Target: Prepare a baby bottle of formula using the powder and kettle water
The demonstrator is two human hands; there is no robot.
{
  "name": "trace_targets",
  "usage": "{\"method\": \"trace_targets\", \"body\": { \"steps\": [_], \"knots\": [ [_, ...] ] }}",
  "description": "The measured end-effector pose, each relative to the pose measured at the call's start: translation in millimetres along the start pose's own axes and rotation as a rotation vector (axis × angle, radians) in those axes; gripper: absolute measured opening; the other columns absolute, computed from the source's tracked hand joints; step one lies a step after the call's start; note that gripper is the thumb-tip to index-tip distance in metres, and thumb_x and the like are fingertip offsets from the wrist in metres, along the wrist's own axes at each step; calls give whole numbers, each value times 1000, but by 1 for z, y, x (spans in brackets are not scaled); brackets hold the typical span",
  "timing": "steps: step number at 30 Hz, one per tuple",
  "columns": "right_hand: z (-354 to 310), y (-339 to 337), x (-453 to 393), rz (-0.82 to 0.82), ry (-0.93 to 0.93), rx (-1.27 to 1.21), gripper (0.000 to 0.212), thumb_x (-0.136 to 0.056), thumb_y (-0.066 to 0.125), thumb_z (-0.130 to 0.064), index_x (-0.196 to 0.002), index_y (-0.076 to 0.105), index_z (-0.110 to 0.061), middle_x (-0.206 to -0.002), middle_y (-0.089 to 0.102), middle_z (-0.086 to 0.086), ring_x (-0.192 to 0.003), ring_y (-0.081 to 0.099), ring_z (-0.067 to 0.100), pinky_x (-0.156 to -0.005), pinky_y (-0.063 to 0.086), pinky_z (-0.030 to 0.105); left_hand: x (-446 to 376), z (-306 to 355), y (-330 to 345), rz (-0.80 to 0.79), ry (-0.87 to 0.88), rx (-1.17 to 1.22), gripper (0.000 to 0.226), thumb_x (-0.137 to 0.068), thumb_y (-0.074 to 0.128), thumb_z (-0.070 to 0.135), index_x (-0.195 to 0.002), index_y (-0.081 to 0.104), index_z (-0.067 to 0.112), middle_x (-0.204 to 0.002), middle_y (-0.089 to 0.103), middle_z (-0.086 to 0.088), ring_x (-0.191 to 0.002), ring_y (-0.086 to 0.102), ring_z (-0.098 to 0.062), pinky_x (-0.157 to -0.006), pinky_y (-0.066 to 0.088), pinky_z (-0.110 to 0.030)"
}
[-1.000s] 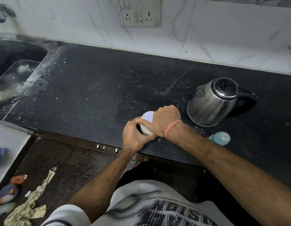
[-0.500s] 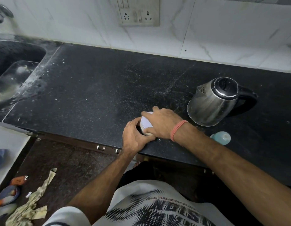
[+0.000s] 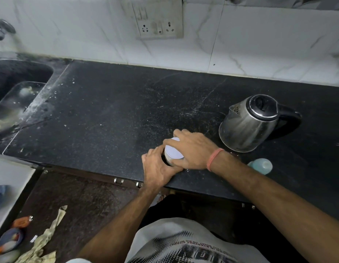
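A small powder container with a white lid [image 3: 173,151] stands near the front edge of the black counter [image 3: 108,114]. My left hand [image 3: 159,168] wraps its body from the near left side. My right hand [image 3: 193,150] grips the lid from the right, and the lid sits tilted. The container's body is mostly hidden by my fingers. A steel kettle [image 3: 248,124] with a black handle stands on the counter to the right, lid closed. A pale blue baby bottle [image 3: 260,166] lies on its side just in front of the kettle, partly behind my right forearm.
A sink [image 3: 16,95] with a tap is at the far left. A wall socket plate [image 3: 159,19] is on the tiled backsplash. Drawer handles [image 3: 118,180] sit under the counter edge. Rags and small items lie on the floor at lower left.
My right hand has rotated around the lid, fingers spreading further over it, and the lid now looks tilted. The left hand keeps its hold on the container.
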State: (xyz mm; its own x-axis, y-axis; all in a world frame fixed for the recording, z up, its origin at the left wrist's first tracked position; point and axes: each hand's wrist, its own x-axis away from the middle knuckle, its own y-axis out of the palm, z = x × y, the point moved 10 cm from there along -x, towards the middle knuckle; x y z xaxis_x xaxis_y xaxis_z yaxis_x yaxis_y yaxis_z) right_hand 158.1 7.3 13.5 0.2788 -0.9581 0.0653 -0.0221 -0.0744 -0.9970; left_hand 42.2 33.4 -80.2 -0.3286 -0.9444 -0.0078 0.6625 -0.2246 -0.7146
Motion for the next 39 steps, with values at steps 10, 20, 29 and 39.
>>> {"method": "trace_targets", "body": {
  "steps": [10,20,29,39],
  "knots": [
    [-1,15,13,220,6,50,78,-105,41,-72,-159,50,-17,-138,57,14,-108,53,30,-87,49,48,-1,-1,4,-66,-8,134,68,-69,87,74,-126,71,41,-102,75,25,-101,65,-13,-100,52,-44],
    [-4,5,-13,139,-259,250,70,-100,42,-77,-122,63,-14,-102,64,6,-80,64,29,-69,50,43,-7,3,1,-76,3,-22,73,-56,87,70,-118,73,34,-96,71,20,-98,58,-20,-89,46,-45],
    [6,12,-9,364,60,56,58,-95,55,-71,-111,71,-18,-91,65,7,-64,61,32,-68,45,44,-5,9,-1,-35,17,-40,42,-76,86,64,-106,63,47,-77,62,20,-91,47,-14,-92,44,-44],
    [24,3,16,274,295,-114,87,-88,48,-92,-141,64,-25,-113,61,3,-97,57,27,-86,45,45,4,23,-9,-160,48,-21,138,-52,93,92,-168,41,36,-154,58,20,-143,43,-19,-113,35,-40]
  ]
}}
